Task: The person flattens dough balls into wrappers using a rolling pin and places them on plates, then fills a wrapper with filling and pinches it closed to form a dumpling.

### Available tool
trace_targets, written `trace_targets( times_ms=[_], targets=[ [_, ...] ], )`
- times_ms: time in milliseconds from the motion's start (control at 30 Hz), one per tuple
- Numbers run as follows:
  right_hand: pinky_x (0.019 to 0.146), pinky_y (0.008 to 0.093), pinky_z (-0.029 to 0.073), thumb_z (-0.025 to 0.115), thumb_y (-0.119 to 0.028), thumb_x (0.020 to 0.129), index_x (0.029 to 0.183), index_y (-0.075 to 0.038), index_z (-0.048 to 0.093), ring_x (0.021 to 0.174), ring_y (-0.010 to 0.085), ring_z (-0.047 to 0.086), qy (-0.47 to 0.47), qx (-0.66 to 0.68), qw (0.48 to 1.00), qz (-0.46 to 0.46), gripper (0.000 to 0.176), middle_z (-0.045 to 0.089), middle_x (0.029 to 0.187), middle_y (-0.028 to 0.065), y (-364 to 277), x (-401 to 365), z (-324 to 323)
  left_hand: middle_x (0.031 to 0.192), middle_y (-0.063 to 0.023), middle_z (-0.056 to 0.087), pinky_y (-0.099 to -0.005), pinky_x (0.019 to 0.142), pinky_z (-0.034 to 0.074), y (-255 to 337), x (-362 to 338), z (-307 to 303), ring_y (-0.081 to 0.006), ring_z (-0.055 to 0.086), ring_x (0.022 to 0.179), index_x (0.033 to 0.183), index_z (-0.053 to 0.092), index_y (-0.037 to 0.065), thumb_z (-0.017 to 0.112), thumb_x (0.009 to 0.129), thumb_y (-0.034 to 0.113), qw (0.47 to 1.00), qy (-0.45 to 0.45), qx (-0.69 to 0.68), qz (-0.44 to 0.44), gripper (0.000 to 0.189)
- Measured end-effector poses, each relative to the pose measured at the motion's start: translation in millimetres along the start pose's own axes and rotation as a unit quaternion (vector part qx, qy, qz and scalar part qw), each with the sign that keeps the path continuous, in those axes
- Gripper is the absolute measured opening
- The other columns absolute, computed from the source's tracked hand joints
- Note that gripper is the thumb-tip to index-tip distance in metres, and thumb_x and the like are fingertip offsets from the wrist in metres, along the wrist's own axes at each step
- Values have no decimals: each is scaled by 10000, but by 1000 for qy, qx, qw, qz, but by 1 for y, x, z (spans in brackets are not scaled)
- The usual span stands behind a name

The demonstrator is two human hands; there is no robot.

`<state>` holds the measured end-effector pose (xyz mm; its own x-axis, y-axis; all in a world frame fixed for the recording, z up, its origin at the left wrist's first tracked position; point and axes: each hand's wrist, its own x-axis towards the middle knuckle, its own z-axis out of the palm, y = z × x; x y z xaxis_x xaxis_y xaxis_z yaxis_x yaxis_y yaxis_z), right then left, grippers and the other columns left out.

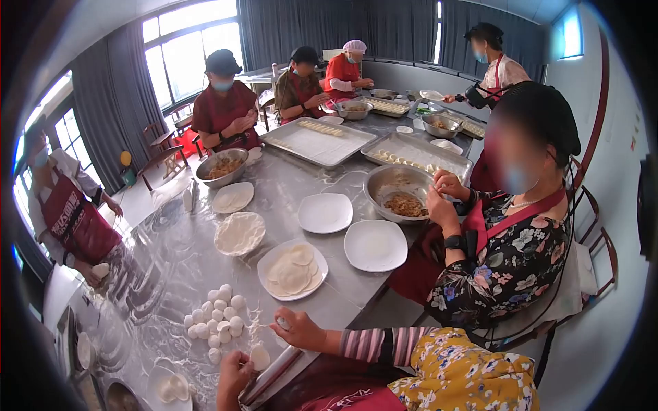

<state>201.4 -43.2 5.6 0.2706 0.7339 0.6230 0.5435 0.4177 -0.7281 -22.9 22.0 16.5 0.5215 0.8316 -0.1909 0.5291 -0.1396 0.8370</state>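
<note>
The dough wrapper (pixel 260 357) is at the bench's (pixel 171 257) near edge, its rim gripped by the left hand (pixel 235 373); a light pinch should avoid stretching it. The right hand (pixel 301 330) closes around a pale-ended object (pixel 282 322). Beyond, dough pieces (pixel 223 315) cluster, best kept floured and unsquashed.

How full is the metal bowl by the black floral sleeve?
Partly full: brown filling lies low in the metal bowl, with bare inner wall showing above it.

The left hand (pixel 236 372) is held low, fingers bent; the right hand (pixel 301 331) is raised slightly higher, apparently curled closed.
</note>
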Motion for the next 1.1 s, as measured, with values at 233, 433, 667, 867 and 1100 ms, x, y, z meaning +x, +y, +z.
trace_targets(
  times_ms=[233, 433, 667, 867, 1100],
  targets=[
    [572, 475, 441, 621, -133, 813, 953, -41, 457, 696, 429, 571, 14, -6, 999, -33, 234, 575, 733, 215, 21, 44, 44, 665, -108, 619, -307, 580, 460, 9, 9, 2, -154, 575, 614, 834, 609, -31, 604, 810, 119, 989, 27, 125, 78, 152],
    [554, 453, 447, 625, -118, 808, 949, -39, 457, 668, 420, 570, 0, -46, 999, -28, 233, 562, 733, 201, 9, 9, 10, 674, -151, 614, -336, 589, 464, -2, 7, 1, -205, 600, 617, 770, 609, -25, 622, 756, 123, 991, -21, 130, 32, 149],
    [565, 465, 456, 616, -133, 813, 966, -39, 464, 682, 420, 577, -5, -46, 999, -14, 235, 582, 748, 202, 20, 29, 34, 681, -176, 611, -375, 590, 460, 24, -5, 1, -285, 606, 623, 753, 606, -24, 588, 759, 148, 991, 5, 134, 27, 173],
    [540, 452, 438, 660, -129, 796, 937, -53, 461, 670, 425, 556, 14, -44, 999, -22, 256, 550, 712, 211, 19, 23, 33, 661, -224, 586, -403, 598, 463, 7, 12, 1, -357, 605, 646, 736, 606, -28, 575, 751, 195, 982, -8, 174, 74, 225],
    [553, 445, 445, 664, -127, 792, 940, -29, 487, 684, 419, 560, 10, -46, 998, -31, 251, 556, 735, 222, 16, 8, 25, 518, -72, 346, -357, 448, 329, -7, -1, 2, -134, 384, 500, 616, 432, 21, 517, 727, 89, 988, -14, 126, 85, 155]
  ],
)
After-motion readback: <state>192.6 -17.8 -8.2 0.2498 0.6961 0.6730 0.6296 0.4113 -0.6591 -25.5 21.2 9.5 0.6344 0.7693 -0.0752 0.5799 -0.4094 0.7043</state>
